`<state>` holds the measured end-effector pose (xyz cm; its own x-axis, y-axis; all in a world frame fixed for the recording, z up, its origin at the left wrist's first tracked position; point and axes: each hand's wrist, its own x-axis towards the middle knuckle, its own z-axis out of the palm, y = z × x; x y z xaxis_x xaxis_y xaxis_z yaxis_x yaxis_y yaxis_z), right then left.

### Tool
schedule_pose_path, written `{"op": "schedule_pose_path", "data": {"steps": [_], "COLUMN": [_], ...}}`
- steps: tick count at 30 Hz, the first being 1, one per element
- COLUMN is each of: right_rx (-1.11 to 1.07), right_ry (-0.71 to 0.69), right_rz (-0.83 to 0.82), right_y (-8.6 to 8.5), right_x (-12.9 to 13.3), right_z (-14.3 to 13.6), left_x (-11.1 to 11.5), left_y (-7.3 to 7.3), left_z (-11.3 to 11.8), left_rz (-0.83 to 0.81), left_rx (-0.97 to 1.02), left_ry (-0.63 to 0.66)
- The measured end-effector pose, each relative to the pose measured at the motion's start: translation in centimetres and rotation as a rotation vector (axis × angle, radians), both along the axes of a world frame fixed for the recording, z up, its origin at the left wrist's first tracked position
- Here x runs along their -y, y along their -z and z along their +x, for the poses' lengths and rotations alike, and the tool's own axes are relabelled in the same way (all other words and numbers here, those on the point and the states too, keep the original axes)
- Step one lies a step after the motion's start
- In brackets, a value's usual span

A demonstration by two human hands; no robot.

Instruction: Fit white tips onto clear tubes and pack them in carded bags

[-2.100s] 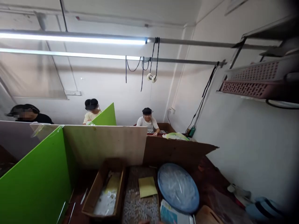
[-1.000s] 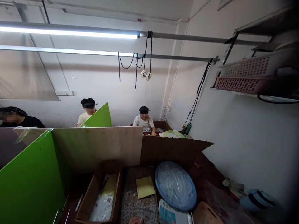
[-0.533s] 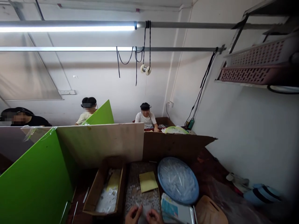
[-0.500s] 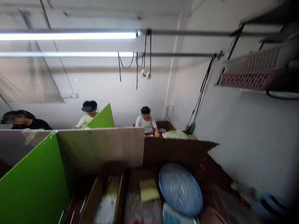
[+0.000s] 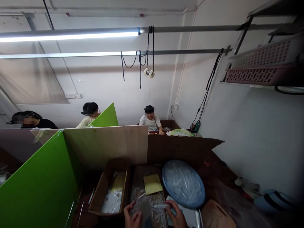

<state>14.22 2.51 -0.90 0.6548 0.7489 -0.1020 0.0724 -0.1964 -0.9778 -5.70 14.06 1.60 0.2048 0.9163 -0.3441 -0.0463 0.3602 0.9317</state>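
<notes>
At the bottom middle, my left hand [image 5: 133,216] has its fingers closed at the edge of a flat, greyish translucent piece [image 5: 145,211], which looks like a small plastic bag. A thin white stick [image 5: 142,195] shows just above those fingers; whether they touch it I cannot tell. To the right, my right hand [image 5: 176,212] pinches a slim, pale, clear-looking piece [image 5: 160,206] that points left toward the translucent piece. Beneath both hands lie many small clear and white bits [image 5: 158,218]. Beyond them rests a yellow pad [image 5: 153,184].
A cardboard box [image 5: 95,198] with papers stands left, a blue round tray [image 5: 203,196] under clear plastic right. Green [image 5: 40,186] and whitish [image 5: 106,142] partitions border the table. Several people sit beyond, one in a white shirt [image 5: 150,123]. Baskets [image 5: 251,76] sit on an upper-right shelf.
Both hands have risen into view from the bottom edge, with the translucent piece and slim pale piece now visible. The view has shifted slightly and become sharper.
</notes>
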Motion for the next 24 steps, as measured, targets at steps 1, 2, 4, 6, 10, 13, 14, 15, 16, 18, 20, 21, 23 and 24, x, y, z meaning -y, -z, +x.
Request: {"op": "schedule_pose_path", "data": {"steps": [1, 2, 4, 6, 10, 13, 14, 15, 16, 18, 20, 21, 23, 24], "right_rx": [0.022, 0.041, 0.074, 0.101, 0.123, 0.111, 0.102, 0.092, 0.081, 0.059, 0.035, 0.022, -0.008, -0.023], "right_ry": [0.012, 0.016, 0.013, 0.013, 0.027, 0.029, 0.02, 0.005, -0.014, -0.058, -0.097, -0.106, -0.101, -0.087], "right_rz": [-0.005, -0.007, -0.005, 0.005, 0.018, 0.039, 0.051, 0.063, 0.074, 0.09, 0.097, 0.097, 0.086, 0.078], "right_y": [-0.3, -0.6, -1.4, -2.2, -4.1, -5.7, -6.2, -6.7, -7.1, -7.8, -8.0, -8.0, -7.7, -7.4], "right_x": [0.2, 0.4, 0.9, 1.5, 2.1, 2.4, 2.5, 2.6, 2.7, 3.0, 3.4, 3.6, 4.0, 4.2], "right_z": [0.5, 0.9, 1.3, 1.3, 0.4, -0.5, -0.8, -1.0, -1.1, -1.4, -1.6, -1.8, -2.0, -2.1], "left_x": [-0.2, -0.5, -1.1, -1.5, -1.5, -1.2, -1.1, -1.0, -0.9, -0.8, -0.6, -0.6, -0.5, -0.5], "left_y": [0.0, -0.1, -0.3, -0.6, -1.3, -1.5, -1.5, -1.4, -1.4, -1.3, -1.4, -1.5, -1.7, -1.7], "left_z": [-0.4, -0.7, -1.3, -1.9, -2.5, -2.7, -2.7, -2.7, -2.7, -2.6, -2.6, -2.6, -2.6, -2.5], "left_rz": [-0.001, -0.005, -0.011, -0.012, -0.003, 0.005, 0.01, 0.014, 0.017, 0.015, -0.002, -0.015, -0.048, -0.063], "left_rx": [0.016, 0.028, 0.04, 0.046, 0.05, 0.026, 0.015, 0.005, -0.003, -0.012, -0.019, -0.023, -0.035, -0.042], "left_ry": [0.004, 0.015, 0.05, 0.103, 0.27, 0.398, 0.424, 0.443, 0.46, 0.501, 0.559, 0.591, 0.66, 0.691]}}
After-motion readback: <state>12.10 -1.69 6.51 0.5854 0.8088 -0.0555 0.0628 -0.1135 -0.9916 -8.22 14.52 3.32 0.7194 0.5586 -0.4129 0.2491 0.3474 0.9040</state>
